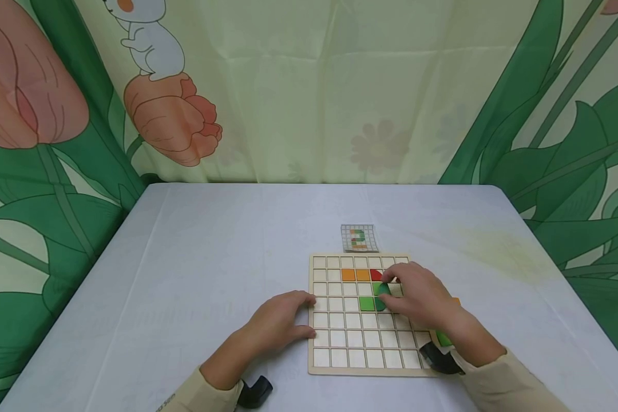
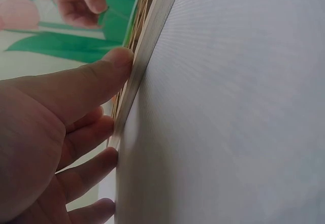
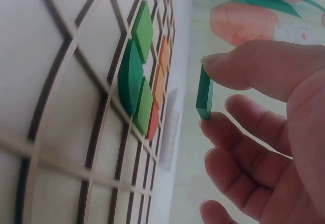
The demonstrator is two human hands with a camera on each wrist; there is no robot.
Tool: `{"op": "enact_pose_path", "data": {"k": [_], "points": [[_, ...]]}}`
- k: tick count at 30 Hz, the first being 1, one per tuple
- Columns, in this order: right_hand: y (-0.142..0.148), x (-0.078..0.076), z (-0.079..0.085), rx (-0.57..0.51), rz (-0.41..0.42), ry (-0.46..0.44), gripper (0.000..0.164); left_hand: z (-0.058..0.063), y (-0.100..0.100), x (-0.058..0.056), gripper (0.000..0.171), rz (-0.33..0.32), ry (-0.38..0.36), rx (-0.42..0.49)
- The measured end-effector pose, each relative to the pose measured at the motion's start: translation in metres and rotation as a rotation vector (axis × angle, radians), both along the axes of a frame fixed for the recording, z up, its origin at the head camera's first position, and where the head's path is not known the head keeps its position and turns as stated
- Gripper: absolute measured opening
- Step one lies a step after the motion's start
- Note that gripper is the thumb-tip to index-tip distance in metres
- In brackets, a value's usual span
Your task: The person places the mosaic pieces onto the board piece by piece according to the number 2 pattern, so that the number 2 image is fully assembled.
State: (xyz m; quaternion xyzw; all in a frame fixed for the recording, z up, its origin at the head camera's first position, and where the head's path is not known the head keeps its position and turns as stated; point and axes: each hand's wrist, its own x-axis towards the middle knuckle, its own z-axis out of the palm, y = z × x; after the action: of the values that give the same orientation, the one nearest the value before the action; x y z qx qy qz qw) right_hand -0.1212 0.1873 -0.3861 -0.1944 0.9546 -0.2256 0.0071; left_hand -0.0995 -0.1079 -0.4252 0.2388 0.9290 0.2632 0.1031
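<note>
A wooden grid board (image 1: 371, 371) lies on the table with colored tiles in its squares. My right hand (image 1: 419, 292) is over its right half, pinching a dark green tile (image 3: 204, 94) between thumb and finger, held off the board. Near it sit another dark green tile (image 3: 131, 76), a light green tile (image 1: 367, 304), a second light green tile (image 3: 145, 104), two orange tiles (image 1: 355, 275) and a red tile (image 1: 375, 274). At the board's left edge rests my left hand (image 1: 275, 320), thumb and fingertips touching the wooden rim with the fingers loosely extended.
Just behind the board lies a small pattern card (image 1: 359, 238) with a printed grid. More pieces, among them a green one (image 1: 443, 339), show partly beneath my right forearm. A white cloth covers the table (image 1: 211, 240); a printed curtain (image 1: 309, 114) hangs behind.
</note>
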Motion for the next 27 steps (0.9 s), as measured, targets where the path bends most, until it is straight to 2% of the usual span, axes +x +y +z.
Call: {"op": "enact_pose_path", "data": {"k": [12,18,27], "points": [[-0.027,-0.004,-0.002,-0.043,0.046,-0.044,0.017,0.001,0.0,0.0,0.055,0.002,-0.007,0.007],[-0.035,-0.004,-0.008,-0.046,0.07,-0.033,0.014,0.001,0.0,0.001,0.055,0.009,-0.014,0.01],[-0.05,-0.001,-0.015,-0.014,0.035,-0.021,0.014,0.001,0.001,0.0,0.054,0.02,-0.024,0.012]]}}
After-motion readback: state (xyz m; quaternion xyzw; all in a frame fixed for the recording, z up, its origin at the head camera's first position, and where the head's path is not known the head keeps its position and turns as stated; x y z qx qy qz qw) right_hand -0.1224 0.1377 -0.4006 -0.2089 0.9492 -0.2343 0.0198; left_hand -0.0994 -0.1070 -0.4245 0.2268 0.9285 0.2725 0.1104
